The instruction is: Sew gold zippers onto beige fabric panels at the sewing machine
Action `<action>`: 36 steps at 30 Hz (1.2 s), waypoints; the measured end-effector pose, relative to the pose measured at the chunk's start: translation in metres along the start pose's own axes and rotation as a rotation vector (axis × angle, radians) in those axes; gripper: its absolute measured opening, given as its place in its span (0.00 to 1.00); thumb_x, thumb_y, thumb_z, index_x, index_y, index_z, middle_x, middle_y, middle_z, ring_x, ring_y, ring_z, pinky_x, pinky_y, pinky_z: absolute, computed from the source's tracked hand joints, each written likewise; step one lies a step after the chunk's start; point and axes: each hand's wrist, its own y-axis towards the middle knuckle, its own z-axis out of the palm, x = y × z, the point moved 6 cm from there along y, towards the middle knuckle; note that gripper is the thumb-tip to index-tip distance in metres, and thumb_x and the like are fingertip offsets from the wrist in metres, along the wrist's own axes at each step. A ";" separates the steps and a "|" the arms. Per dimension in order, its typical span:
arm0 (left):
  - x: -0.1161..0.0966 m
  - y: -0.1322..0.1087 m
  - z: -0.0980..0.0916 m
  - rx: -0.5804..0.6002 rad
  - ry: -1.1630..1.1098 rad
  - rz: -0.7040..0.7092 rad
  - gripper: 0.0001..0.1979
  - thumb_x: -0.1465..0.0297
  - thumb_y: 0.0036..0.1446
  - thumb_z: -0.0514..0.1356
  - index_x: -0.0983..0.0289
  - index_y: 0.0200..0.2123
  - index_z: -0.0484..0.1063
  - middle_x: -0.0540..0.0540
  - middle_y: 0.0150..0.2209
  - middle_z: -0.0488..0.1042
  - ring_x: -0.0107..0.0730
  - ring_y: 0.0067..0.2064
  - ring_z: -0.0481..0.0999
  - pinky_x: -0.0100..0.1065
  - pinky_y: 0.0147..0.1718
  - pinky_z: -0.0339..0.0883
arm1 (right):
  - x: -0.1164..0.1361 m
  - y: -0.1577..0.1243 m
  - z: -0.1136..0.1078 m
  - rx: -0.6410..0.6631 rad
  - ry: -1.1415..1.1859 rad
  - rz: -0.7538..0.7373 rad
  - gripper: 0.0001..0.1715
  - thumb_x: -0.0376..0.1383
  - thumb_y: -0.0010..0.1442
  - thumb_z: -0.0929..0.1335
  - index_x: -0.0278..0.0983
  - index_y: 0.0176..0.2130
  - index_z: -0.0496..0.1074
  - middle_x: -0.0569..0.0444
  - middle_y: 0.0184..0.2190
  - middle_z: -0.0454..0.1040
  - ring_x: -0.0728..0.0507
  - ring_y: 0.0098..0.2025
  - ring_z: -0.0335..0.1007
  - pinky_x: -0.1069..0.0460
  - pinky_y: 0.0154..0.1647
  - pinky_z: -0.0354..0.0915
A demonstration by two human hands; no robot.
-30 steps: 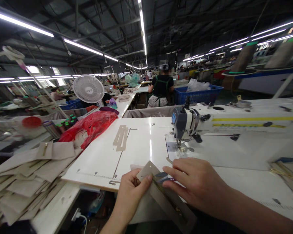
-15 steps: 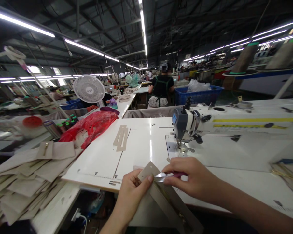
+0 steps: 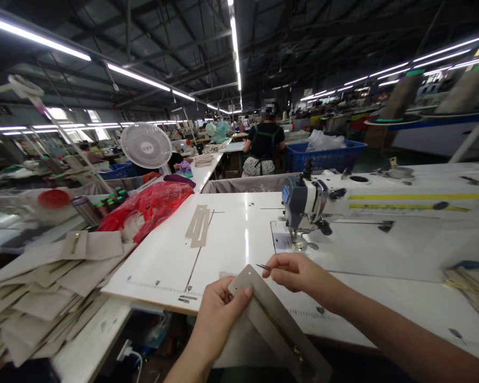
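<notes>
The left hand is closed around a long beige fabric strip, which is held tilted just above the table's front edge. Just beside it, the right hand pinches a small pointed metal blade, its tip aimed left, near the strip's top corner. Beyond the right hand stands a sewing machine on a white table. Left of the left hand lies a stack of beige fabric pieces.

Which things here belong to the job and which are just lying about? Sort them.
Job in hand: beige fabric strip in the left hand; small snips in the right hand; stack of matching beige pieces.
Lying about: red plastic bag; white fan; blue crate.
</notes>
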 end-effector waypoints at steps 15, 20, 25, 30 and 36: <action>-0.010 -0.007 0.003 0.047 -0.020 0.058 0.14 0.63 0.44 0.67 0.67 0.32 0.75 0.52 0.25 0.73 0.29 0.28 0.70 0.27 0.29 0.62 | 0.015 -0.011 0.011 -0.108 -0.153 -0.087 0.19 0.47 0.52 0.68 0.34 0.23 0.69 0.58 0.19 0.64 0.50 0.24 0.58 0.55 0.25 0.57; -0.020 -0.014 0.004 -0.034 0.036 0.139 0.13 0.63 0.43 0.68 0.67 0.29 0.75 0.52 0.25 0.73 0.28 0.28 0.70 0.26 0.28 0.61 | 0.015 -0.010 0.017 -0.013 -0.068 -0.100 0.17 0.46 0.52 0.69 0.34 0.32 0.75 0.52 0.30 0.73 0.44 0.35 0.67 0.52 0.34 0.62; -0.029 -0.020 0.002 -0.134 0.109 0.221 0.12 0.63 0.44 0.67 0.65 0.27 0.71 0.48 0.23 0.70 0.25 0.25 0.67 0.25 0.26 0.60 | 0.006 -0.010 0.021 0.044 0.002 0.016 0.20 0.46 0.48 0.72 0.31 0.33 0.76 0.55 0.24 0.72 0.49 0.27 0.64 0.54 0.29 0.58; -0.029 -0.023 0.003 -0.169 0.039 0.241 0.12 0.65 0.45 0.67 0.64 0.30 0.68 0.48 0.24 0.71 0.25 0.26 0.68 0.25 0.27 0.61 | 0.003 -0.009 0.024 0.034 0.067 0.040 0.21 0.44 0.44 0.74 0.31 0.34 0.76 0.55 0.26 0.72 0.49 0.29 0.63 0.53 0.33 0.59; -0.033 -0.026 -0.002 -0.262 0.082 0.325 0.12 0.66 0.42 0.68 0.64 0.27 0.70 0.50 0.30 0.70 0.27 0.31 0.70 0.25 0.30 0.62 | 0.013 -0.012 0.029 -0.082 -0.133 -0.050 0.12 0.40 0.47 0.70 0.32 0.27 0.74 0.59 0.18 0.64 0.52 0.22 0.54 0.56 0.24 0.53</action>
